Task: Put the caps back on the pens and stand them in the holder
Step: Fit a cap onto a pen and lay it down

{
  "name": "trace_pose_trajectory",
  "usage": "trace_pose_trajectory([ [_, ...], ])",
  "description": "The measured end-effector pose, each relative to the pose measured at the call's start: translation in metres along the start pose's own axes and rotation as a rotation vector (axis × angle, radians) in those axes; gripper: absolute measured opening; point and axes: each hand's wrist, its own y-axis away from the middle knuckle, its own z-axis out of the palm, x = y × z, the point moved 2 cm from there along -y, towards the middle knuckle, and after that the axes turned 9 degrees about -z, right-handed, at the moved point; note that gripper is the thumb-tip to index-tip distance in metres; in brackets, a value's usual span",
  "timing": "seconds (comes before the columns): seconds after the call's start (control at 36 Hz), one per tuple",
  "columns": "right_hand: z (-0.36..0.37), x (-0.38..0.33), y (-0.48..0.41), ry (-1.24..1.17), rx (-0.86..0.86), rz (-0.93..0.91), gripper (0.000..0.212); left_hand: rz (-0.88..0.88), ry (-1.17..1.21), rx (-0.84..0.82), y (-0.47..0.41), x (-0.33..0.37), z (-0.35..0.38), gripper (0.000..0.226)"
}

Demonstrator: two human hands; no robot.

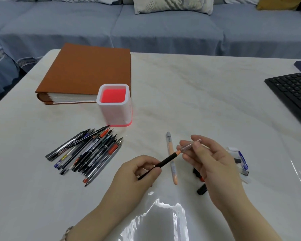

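1. Nearest the lens, my left hand (139, 169) at lower centre grips a thin black pen (163, 161) by its rear half, orange tip angled up and right.
2. Right of it, my right hand (210, 162) pinches a clear cap (189, 145) between thumb and fingers, its open mouth just touching the pen tip.
3. I judge the step in hand is capping this pen: the cap is lined up but not yet seated.
4. Next I need to keep both on one axis and push them together, then carry the pen to the holder (114, 103), which stands empty at centre left on the bench (207, 101).
5. Uncapped pens (87, 153) lie heaped left of centre; loose caps (240, 162) sit behind my right hand.
6. One peach pen (172, 162) lies between my hands.
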Motion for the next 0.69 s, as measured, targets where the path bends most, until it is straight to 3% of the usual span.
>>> trace_pose_trajectory([
  [0.36,0.011,0.009,0.008,0.059,-0.074,0.038,0.011,0.071,-0.035,0.027,0.005,-0.001,-0.008,0.028],
  [0.64,0.013,0.025,0.016,0.033,-0.04,0.109,0.009,-0.029,0.02,-0.066,0.004,-0.008,-0.005,0.025],
  [0.69,0.013,0.03,0.018,0.029,-0.072,0.138,0.016,-0.019,-0.026,-0.075,0.004,-0.009,-0.004,0.019],
])
